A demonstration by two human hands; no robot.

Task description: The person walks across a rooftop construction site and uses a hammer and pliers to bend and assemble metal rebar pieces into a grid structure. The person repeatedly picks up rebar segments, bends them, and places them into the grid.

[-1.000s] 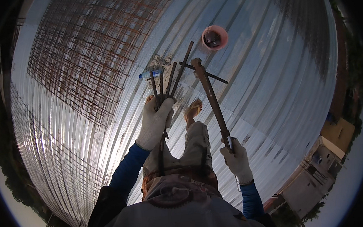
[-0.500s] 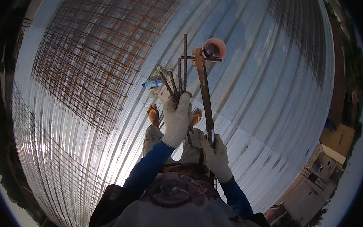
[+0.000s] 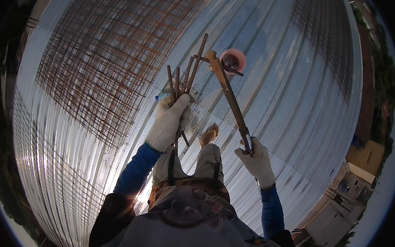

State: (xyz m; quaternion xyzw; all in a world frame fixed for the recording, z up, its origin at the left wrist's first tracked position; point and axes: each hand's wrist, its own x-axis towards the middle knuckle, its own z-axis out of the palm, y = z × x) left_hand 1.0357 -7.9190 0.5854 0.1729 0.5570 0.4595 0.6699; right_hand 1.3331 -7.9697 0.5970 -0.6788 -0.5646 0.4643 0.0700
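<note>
Left grip (image 3: 168, 123) clasped metal rods (image 3: 189, 74); right grip (image 3: 257, 163) held a rusty bar (image 3: 232, 96)

Gloved fingers of the left grip were clenched around several rods, which fanned out beyond it, with ends also below. The right grip was closed about the bar's near end, the bar slanting away from it and leftward. A short rod (image 3: 200, 58) crossed the bar's far end; how they joined was unclear. Beyond the right grip, a pink bucket (image 3: 243, 60) stood on corrugated metal decking (image 3: 277, 91). Rusty mesh (image 3: 99, 70) lay left of the left grip.
</note>
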